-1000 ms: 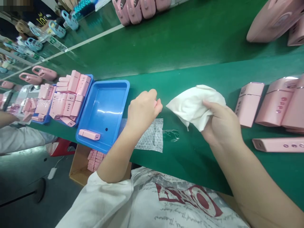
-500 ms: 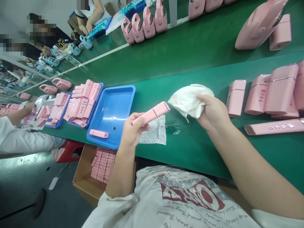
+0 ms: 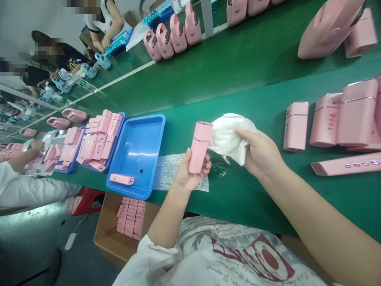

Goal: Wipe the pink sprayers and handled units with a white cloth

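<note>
My left hand (image 3: 192, 171) is closed round the lower part of a pink rectangular device casing (image 3: 200, 147), which has a thin silver band and stands nearly upright. My right hand (image 3: 262, 153) grips a crumpled white cloth (image 3: 230, 135), whose left edge meets the upper right side of the casing. Whether the cloth presses on it I cannot tell. Under my left hand lies a sheet of bubble wrap (image 3: 166, 171) on the green table. A blue tray (image 3: 139, 143) to the left holds a single pink casing (image 3: 122, 179).
Another blue tray (image 3: 122, 119) is piled with pink casings. A cardboard box (image 3: 102, 230) below the table edge contains many more. Pink casings (image 3: 296, 126) stand at the right, with a long one (image 3: 347, 163) lying flat. Pink handled devices (image 3: 178, 33) line the back. Co-workers sit at the left.
My left hand has turned the casing from slanted to nearly upright and moved it right, up to the cloth. The cloth has shifted slightly left and down with my right hand.
</note>
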A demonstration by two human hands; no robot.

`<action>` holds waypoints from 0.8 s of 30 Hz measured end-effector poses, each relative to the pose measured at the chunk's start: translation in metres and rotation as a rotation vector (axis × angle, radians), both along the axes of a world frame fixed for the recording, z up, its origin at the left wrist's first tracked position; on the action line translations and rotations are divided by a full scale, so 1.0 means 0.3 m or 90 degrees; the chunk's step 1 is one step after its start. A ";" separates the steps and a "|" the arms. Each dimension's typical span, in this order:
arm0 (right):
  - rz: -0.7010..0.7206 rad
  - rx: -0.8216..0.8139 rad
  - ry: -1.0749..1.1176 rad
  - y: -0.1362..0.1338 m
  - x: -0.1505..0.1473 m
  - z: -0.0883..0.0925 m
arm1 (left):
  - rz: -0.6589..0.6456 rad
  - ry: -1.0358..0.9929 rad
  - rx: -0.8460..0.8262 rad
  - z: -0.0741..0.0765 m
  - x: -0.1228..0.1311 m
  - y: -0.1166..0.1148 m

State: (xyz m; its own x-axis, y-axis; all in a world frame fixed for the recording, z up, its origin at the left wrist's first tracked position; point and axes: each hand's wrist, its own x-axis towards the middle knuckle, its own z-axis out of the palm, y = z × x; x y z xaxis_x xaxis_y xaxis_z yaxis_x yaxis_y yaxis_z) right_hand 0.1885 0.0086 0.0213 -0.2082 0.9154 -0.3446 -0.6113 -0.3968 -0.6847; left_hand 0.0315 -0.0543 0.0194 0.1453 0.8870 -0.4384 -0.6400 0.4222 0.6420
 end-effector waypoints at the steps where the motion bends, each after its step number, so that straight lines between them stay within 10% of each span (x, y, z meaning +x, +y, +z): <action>1: 0.002 0.003 -0.001 -0.002 0.000 -0.001 | -0.007 -0.007 0.001 -0.006 0.001 0.000; 14: 0.044 0.025 -0.040 -0.014 -0.005 -0.021 | -0.104 0.150 0.081 -0.020 -0.003 -0.019; 20: -0.252 0.101 -0.111 0.040 0.040 -0.016 | 0.045 0.929 0.231 0.112 -0.118 0.019; 24: -0.259 0.108 -0.130 0.052 0.062 -0.003 | -0.220 1.335 0.188 0.202 -0.161 0.109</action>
State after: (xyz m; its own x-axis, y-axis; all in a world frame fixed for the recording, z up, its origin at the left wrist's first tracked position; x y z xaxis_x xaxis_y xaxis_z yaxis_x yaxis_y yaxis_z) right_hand 0.2072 0.0243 0.0205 0.2346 0.9554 -0.1796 -0.5402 -0.0255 -0.8412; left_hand -0.0168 -0.0215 0.0799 -0.1151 0.9932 -0.0168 0.9787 0.1163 0.1694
